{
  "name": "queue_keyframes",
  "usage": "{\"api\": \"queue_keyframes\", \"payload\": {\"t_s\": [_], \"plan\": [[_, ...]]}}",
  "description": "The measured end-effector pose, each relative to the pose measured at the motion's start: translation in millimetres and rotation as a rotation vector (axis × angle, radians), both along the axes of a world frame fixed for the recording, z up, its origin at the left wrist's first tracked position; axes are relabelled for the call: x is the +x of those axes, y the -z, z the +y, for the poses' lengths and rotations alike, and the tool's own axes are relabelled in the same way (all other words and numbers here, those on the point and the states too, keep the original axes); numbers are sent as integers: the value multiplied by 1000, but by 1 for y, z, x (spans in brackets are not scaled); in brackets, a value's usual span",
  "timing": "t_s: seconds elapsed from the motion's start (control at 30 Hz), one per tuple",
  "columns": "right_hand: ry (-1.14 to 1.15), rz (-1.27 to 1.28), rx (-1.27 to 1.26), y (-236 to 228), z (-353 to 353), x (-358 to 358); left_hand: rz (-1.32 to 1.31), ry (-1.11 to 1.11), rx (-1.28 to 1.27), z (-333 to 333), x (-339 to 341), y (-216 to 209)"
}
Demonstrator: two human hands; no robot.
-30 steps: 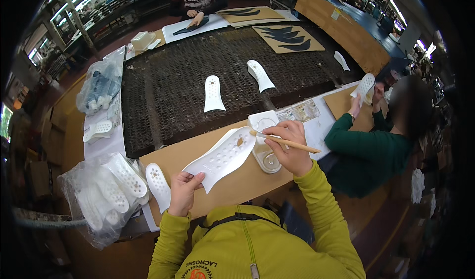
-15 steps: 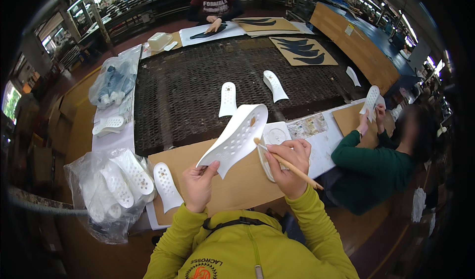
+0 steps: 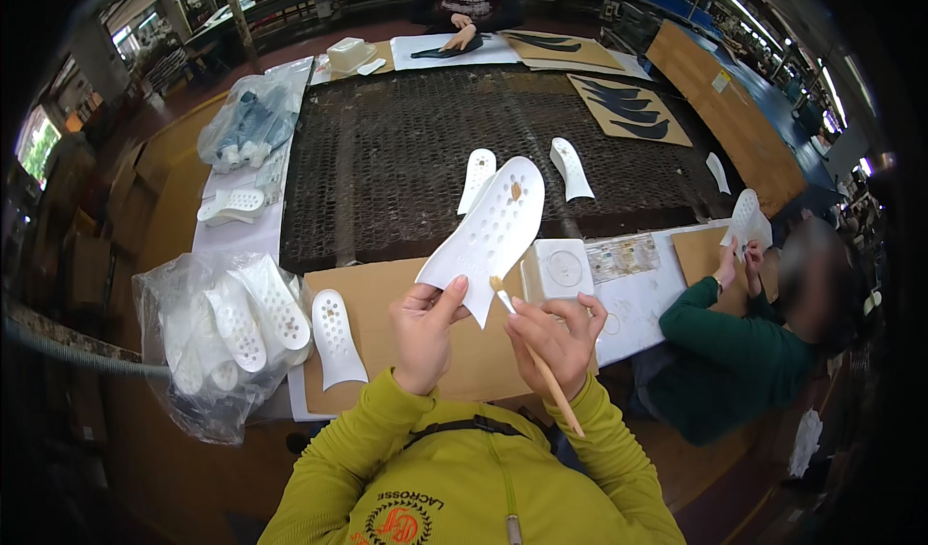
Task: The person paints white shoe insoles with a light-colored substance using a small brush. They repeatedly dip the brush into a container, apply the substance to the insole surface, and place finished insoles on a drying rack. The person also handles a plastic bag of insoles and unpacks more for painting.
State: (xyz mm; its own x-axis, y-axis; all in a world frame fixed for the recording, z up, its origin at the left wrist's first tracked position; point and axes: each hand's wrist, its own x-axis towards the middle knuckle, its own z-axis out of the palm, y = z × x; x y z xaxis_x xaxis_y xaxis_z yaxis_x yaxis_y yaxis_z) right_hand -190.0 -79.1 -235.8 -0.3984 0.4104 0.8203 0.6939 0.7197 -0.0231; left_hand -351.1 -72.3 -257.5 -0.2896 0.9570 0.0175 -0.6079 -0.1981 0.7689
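"Dark mesh takes up the middle of the frame, and brown cardboard lies along its near side."

"Yes, and the white insole is up in the air above both, close to the centre, its rounded, holed end pointing to the top."

"Who's got hold of it?"

"The left hand, just below centre. It pinches the lower end narrowly, thumb on the near face."

"And the right hand?"

"Closed around a brush, up near the bristles. The handle slopes off to the lower right. Those bristles sit right by the insole's lower right edge; I can't tell whether they touch."

"What's that behind the right hand?"

"A white tub with a round mark on top. Over at lower left, a clear bag holds more insoles, and a single insole lies beside it on the cardboard's left end."

"I see two on the mesh as well, above centre."

"The left one is partly covered by the raised one; the right one lies clear of it."

"And at the right, someone in green sleeves is holding another pale insole."
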Motion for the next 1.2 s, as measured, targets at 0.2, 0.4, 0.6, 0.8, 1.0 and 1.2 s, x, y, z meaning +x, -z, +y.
{"api": "queue_keyframes", "payload": {"t_s": [0.2, 0.4, 0.6, 0.8, 1.0, 1.2], "plan": [[-176, 7, -144, -3, -15, 2, -77, 2, -23, 5, -8, -3], [-182, 35, -181, -14, -7, 6, -55, 81, -44, 3, -8, -3], [-263, 345, -600, 12, -12, 43, -86, 85, -126, 11, -23, 17], [314, 543, -908, 81, 7, 107, 65, 49, -229, 7, -48, 73], [319, 312, -766, 134, 13, 123, 332, -53, -221, 3, -71, 114], [177, 460, -780, 147, 11, 146, 360, -87, -224, -8, -84, 122]]}}
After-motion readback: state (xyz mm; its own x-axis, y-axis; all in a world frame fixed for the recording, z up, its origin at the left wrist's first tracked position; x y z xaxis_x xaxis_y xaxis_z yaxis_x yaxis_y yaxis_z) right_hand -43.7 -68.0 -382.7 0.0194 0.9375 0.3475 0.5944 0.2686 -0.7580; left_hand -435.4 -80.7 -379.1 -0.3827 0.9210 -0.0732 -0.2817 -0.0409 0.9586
